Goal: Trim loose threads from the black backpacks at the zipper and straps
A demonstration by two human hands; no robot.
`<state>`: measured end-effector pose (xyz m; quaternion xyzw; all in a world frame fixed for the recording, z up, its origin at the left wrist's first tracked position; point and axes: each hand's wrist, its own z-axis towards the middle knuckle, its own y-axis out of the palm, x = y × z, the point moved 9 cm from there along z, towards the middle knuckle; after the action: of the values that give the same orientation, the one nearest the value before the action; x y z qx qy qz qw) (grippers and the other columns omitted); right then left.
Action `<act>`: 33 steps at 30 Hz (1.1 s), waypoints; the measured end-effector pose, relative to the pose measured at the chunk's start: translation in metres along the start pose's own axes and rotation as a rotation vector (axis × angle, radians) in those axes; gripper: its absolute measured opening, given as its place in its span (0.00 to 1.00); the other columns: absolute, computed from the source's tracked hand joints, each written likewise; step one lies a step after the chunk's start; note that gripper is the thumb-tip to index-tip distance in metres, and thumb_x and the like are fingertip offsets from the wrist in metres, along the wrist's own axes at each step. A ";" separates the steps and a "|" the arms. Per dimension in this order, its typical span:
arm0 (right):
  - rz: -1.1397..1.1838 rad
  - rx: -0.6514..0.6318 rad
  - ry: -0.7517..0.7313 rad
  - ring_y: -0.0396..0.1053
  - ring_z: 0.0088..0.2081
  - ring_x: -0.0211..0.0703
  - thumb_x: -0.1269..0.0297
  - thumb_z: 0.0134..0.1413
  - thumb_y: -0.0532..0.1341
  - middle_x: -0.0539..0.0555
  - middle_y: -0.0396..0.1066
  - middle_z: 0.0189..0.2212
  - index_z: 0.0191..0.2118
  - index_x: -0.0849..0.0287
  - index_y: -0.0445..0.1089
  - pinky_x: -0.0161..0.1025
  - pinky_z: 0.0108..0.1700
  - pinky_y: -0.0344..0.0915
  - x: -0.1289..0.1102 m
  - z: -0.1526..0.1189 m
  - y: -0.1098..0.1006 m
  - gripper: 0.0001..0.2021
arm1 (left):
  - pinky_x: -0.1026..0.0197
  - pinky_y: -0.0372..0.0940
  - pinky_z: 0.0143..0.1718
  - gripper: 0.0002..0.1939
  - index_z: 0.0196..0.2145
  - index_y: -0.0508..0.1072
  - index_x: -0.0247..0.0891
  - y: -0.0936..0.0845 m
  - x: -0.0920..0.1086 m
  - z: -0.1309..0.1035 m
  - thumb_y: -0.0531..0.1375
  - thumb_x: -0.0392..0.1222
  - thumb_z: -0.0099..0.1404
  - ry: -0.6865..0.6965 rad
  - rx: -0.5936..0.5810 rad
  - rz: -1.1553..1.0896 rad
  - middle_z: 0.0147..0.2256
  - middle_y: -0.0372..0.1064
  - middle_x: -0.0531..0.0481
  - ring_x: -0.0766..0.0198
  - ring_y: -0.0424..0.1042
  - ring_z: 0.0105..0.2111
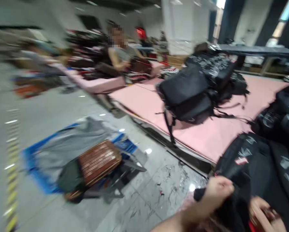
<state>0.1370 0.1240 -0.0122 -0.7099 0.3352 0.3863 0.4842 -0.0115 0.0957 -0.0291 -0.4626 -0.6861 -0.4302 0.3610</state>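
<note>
My left hand (pixel 217 190) has a closed grip on the black bag (pixel 260 161) at the pink counter (pixel 207 135) edge, right hand's (pixel 262 209) grip I can't tell, more bags (pixel 195 93) stacked behind it.

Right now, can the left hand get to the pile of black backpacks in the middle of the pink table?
Probably not. The left hand grips black fabric at the near edge; the backpack pile lies far across the pink table.

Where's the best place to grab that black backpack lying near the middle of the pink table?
Probably by the loose strap hanging over the table's near edge, coming from the floor side. The black backpack lies flat and bulky, so its body gives little to grip, while that strap dangles free.
</note>
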 end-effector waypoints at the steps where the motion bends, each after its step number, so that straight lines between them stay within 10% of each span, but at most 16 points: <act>1: 0.040 0.058 0.002 0.67 0.27 0.45 0.39 0.48 0.56 0.53 0.66 0.23 0.27 0.56 0.65 0.39 0.27 0.66 0.002 -0.006 -0.009 0.22 | 0.66 0.59 0.25 0.13 0.28 0.74 0.33 -0.006 0.005 0.004 0.64 0.47 0.49 -0.001 0.067 0.024 0.21 0.66 0.53 0.69 0.63 0.22; 7: -0.119 0.377 -0.337 0.68 0.39 0.45 0.58 0.57 0.55 0.56 0.68 0.38 0.46 0.58 0.62 0.39 0.39 0.66 -0.027 -0.013 -0.039 0.14 | 0.68 0.53 0.21 0.12 0.26 0.75 0.32 -0.001 0.017 0.012 0.64 0.46 0.48 -0.080 0.006 -0.028 0.20 0.66 0.53 0.71 0.59 0.20; 13: -0.429 0.503 -0.697 0.67 0.39 0.44 0.69 0.60 0.52 0.55 0.70 0.35 0.44 0.58 0.65 0.41 0.42 0.63 -0.054 -0.030 -0.034 0.08 | 0.68 0.55 0.23 0.12 0.29 0.77 0.33 0.006 0.015 0.008 0.64 0.44 0.48 -0.081 0.007 -0.035 0.22 0.69 0.51 0.70 0.62 0.22; 33: -0.412 0.310 -0.617 0.65 0.37 0.46 0.67 0.62 0.49 0.56 0.70 0.33 0.38 0.61 0.69 0.42 0.41 0.60 -0.054 -0.015 -0.024 0.11 | 0.66 0.58 0.28 0.11 0.30 0.78 0.34 0.010 0.026 0.002 0.63 0.44 0.49 -0.004 0.016 0.102 0.25 0.72 0.50 0.66 0.65 0.25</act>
<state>0.1357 0.1226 0.0486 -0.5314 0.0790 0.4212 0.7307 -0.0106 0.1083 -0.0046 -0.4949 -0.6658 -0.4046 0.3848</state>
